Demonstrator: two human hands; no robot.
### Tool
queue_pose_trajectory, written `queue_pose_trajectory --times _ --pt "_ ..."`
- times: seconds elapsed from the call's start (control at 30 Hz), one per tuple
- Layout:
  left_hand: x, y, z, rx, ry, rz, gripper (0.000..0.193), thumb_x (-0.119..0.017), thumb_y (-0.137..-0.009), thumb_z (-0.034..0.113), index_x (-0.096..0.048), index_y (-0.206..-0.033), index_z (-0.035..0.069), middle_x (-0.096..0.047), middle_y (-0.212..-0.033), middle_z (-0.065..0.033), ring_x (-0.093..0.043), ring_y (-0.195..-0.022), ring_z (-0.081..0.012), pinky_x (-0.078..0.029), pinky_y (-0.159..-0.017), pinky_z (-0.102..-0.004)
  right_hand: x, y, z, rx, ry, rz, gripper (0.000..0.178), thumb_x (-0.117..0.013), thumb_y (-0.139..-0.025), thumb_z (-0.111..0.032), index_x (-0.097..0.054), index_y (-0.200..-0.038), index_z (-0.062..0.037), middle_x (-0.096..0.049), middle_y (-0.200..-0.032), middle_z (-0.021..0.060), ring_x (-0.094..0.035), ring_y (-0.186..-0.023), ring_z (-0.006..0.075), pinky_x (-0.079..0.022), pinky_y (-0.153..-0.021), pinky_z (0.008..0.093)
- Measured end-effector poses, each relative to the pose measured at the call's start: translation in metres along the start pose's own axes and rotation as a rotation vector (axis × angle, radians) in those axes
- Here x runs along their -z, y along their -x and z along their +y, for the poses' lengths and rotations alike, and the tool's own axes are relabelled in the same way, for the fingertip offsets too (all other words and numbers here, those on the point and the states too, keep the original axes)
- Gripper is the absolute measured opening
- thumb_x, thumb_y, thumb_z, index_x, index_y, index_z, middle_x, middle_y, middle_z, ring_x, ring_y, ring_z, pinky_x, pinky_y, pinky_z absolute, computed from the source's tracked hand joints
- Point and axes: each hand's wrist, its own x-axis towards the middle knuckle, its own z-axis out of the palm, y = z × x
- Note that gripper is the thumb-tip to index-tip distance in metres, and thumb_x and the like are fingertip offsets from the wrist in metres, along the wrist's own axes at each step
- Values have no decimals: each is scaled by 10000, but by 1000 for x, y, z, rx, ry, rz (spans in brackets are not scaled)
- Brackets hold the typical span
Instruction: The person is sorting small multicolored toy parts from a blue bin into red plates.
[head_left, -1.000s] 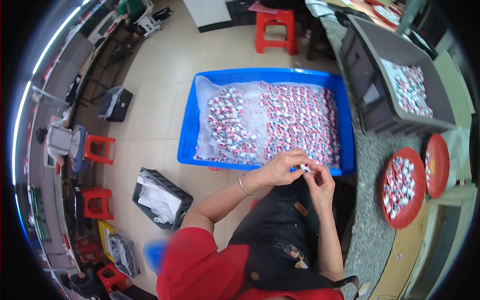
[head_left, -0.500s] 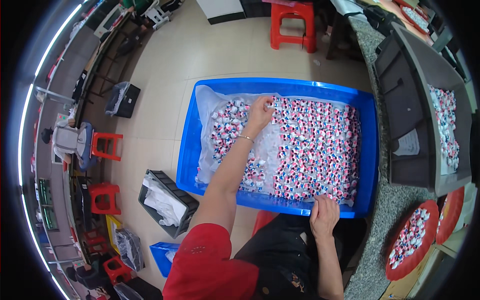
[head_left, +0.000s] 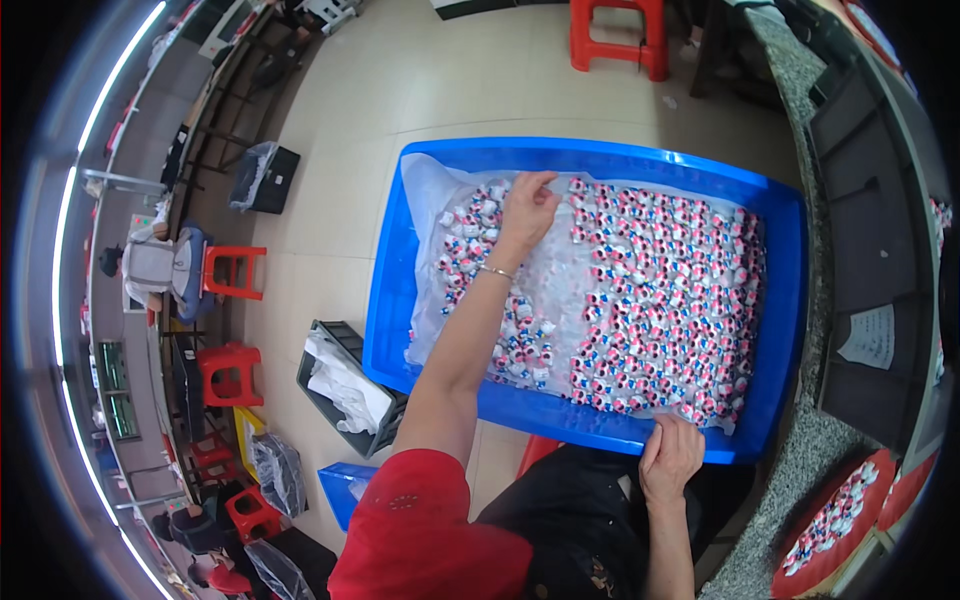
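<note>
In front of me a large blue plastic tub (head_left: 620, 152) is lined with thin whitish sheeting (head_left: 432, 190). Small white, pink and blue figurines (head_left: 665, 290) stand in close rows across its right part. More of the figurines lie in a loose heap (head_left: 470, 245) on the left, with a strip of bare sheeting between. My left hand (head_left: 530, 212) hovers at the far end of that strip, fingers curled together; whatever they hold, if anything, is hidden. At the tub's near rim, right of the middle, my right hand (head_left: 672, 460) has its fingers hooked over the edge.
On the right, a speckled stone counter (head_left: 800, 480) carries a grey bin (head_left: 870, 250) and a red tray (head_left: 870, 500) of figurines. Left of the tub sits a dark crate (head_left: 335, 405) with white sheeting. Red stools (head_left: 232, 375) and a seated person (head_left: 165, 265) are farther left.
My left hand has drawn back from the edge of the rows to the bare strip. My right hand stays on the rim. The whole view has shifted, with the tub appearing farther right.
</note>
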Motion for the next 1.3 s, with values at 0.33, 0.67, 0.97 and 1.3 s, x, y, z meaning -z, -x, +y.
queue_pose_trajectory --times 0.33,0.67,0.97,1.3 --pt "42 2 6 -88 -818 -197 254 -692 -749 246 -708 -905 46 -657 -910 -172 -633 -961 -333 -531 -802 -453 -2 3 0 -13 31 9 108 -554 -880 -81 -625 -957 -53 -648 -948 107 -607 -878 289 -432 -769 394" --pt "43 -9 -7 -32 -900 -294 213 -607 -739 116 -701 -921 55 -656 -967 -206 -641 -933 -369 -530 -811 -452 -4 3 1 8 12 36 100 -559 -870 -81 -618 -944 -47 -645 -928 100 -603 -855 284 -433 -763 387" --pt "28 -10 -6 55 -901 -238 308 -678 -733 179 -654 -1014 54 -673 -979 -197 -651 -938 -376 -526 -810 -452 -3 5 4 19 14 51 107 -576 -861 -92 -633 -940 -49 -645 -924 94 -603 -840 275 -439 -763 378" --pt "28 50 14 271 66 -393 254 -667 -813 56 -601 -1059 58 -612 -846 4 -560 -772 -55 -475 -677 -228 -4 2 4 12 6 71 94 -569 -865 -77 -634 -924 -45 -642 -906 100 -602 -835 277 -437 -750 376"
